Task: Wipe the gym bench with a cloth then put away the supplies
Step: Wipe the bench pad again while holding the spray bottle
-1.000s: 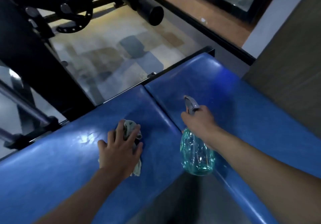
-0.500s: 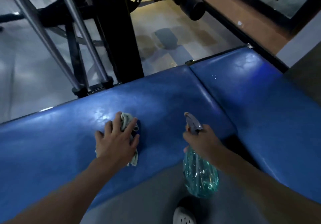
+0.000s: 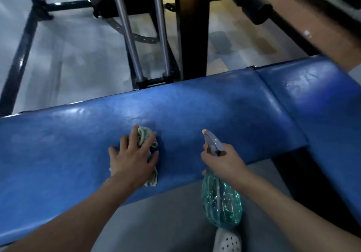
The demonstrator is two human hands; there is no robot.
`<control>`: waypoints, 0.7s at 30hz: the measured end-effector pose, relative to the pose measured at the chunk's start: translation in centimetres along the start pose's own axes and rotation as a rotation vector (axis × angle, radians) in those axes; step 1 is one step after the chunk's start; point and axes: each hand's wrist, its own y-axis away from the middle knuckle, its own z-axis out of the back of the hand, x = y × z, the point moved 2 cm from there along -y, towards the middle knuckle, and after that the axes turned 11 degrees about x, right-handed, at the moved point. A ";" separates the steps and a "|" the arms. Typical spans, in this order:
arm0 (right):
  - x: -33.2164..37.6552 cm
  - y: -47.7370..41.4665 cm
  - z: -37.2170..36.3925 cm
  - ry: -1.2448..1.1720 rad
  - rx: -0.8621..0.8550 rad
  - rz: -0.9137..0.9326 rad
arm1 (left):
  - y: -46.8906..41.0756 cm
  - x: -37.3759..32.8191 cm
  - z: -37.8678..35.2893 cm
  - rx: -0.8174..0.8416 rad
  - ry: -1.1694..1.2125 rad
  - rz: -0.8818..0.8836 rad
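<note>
Now, left hand (image 3: 134,158) flat on crumpled cloth (image 3: 145,137) atop blue bench (image 3: 224,111), right hand (image 3: 224,160) gripping teal spray bottle (image 3: 221,199), trigger finger seemingly curled.

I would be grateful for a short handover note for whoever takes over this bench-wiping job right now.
Left hand: fingers spread, pressing the cloth flat on the blue bench, near its middle.
Right hand: grips the spray bottle at its neck, nozzle aimed over the pad, body hanging in front of the bench's near edge.
Done: wiping is under way; how much is already clean cannot be told.
Left: finish wiping the bench, then put away the cloth and spray bottle.
</note>
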 end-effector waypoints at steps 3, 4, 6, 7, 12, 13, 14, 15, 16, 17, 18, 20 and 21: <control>0.6 -0.7 -2.8 0.107 -0.008 -0.019 | 1.4 3.0 -0.2 0.023 0.002 0.062; 0.8 -0.8 -3.5 0.133 -0.039 -0.045 | 1.7 4.0 -0.4 0.037 0.006 0.080; 0.9 -1.1 -4.8 0.165 -0.068 -0.067 | 2.4 6.1 -0.9 0.042 0.047 0.118; 1.2 -1.2 -5.6 0.176 -0.068 -0.055 | 2.8 7.2 -1.1 0.031 0.066 0.138; 2.6 -1.6 -9.2 0.180 -0.015 -0.005 | 4.6 11.6 -2.1 -0.042 0.105 0.208; 3.1 -1.6 -10.0 0.180 0.013 0.011 | 5.0 12.4 -2.2 -0.054 0.110 0.219; 3.5 -1.6 -10.9 0.169 0.053 0.028 | 5.4 13.2 -2.2 -0.063 0.113 0.232; 3.9 -1.7 -11.9 0.158 0.098 0.053 | 5.7 14.0 -2.3 -0.071 0.117 0.249; 4.2 -1.7 -13.0 0.156 0.145 0.062 | 6.2 14.9 -2.4 -0.075 0.122 0.270; 4.4 -1.8 -14.1 0.159 0.172 0.071 | 6.6 15.7 -2.5 -0.074 0.127 0.291; 4.5 -1.9 -15.0 0.181 0.179 0.063 | 7.0 16.6 -2.7 -0.065 0.133 0.310; 4.7 -1.9 -16.5 0.215 0.161 0.038 | 7.9 18.3 -3.2 -0.054 0.139 0.347; 4.9 -1.9 -17.2 0.231 0.146 0.024 | 8.4 19.1 -3.4 -0.058 0.141 0.363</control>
